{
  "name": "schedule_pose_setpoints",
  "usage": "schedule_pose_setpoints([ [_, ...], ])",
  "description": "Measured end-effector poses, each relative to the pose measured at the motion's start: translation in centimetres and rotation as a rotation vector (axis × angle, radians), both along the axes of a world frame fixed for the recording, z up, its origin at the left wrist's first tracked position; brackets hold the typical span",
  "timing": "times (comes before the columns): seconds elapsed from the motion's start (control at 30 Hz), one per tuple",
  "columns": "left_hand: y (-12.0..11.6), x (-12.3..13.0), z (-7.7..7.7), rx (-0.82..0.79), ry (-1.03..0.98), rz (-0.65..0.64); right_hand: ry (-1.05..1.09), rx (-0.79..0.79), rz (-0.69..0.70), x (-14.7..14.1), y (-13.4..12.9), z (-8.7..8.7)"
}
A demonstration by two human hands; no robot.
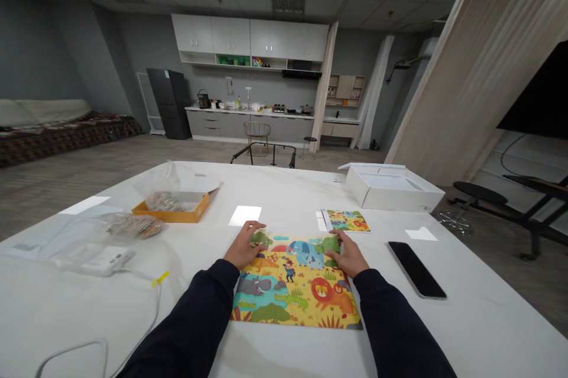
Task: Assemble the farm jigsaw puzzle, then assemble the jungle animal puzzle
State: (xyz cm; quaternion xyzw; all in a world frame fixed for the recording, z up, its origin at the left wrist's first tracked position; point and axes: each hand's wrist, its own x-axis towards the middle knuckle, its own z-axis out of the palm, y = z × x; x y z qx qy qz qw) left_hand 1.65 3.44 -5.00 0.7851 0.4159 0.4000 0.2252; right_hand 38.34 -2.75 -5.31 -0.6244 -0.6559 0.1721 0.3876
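Observation:
A colourful animal picture sheet (290, 295), with lions, elephants, a hippo and crocodiles, lies in front of me on the white table. My left hand (244, 246) is at its upper left edge, fingers curled round the border and thumb on the picture. At the upper right edge my right hand (348, 254) holds it the same way, thumb over the printed face. Just beyond the sheet lies a smaller card (348, 221) with a similar animal picture. Whether the sheet is one piece or joined pieces, I cannot tell.
On the left are an orange box (195, 210) with a plastic bag of small pieces, another bag of pieces (135, 226), and a white power strip (105, 259) with its cable. A phone (416, 268) and an open white box (393, 191) are on the right.

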Motion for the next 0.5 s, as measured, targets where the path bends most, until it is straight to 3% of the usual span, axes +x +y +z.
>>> schedule_pose_setpoints([
  [0.2, 0.65, -0.44, -0.69, 0.016, 0.042, -0.015, 0.004, -0.044, 0.013, -0.08, -0.14, 0.37],
  [0.4, 0.23, -0.46, -0.31, -0.007, 0.064, -0.108, 0.023, -0.067, -0.027, -0.06, -0.04, 0.03],
  [0.5, -0.16, -0.34, -0.08, -0.015, 0.017, -0.093, 0.1, -0.079, -0.004, -0.03, -0.06, -0.23],
])
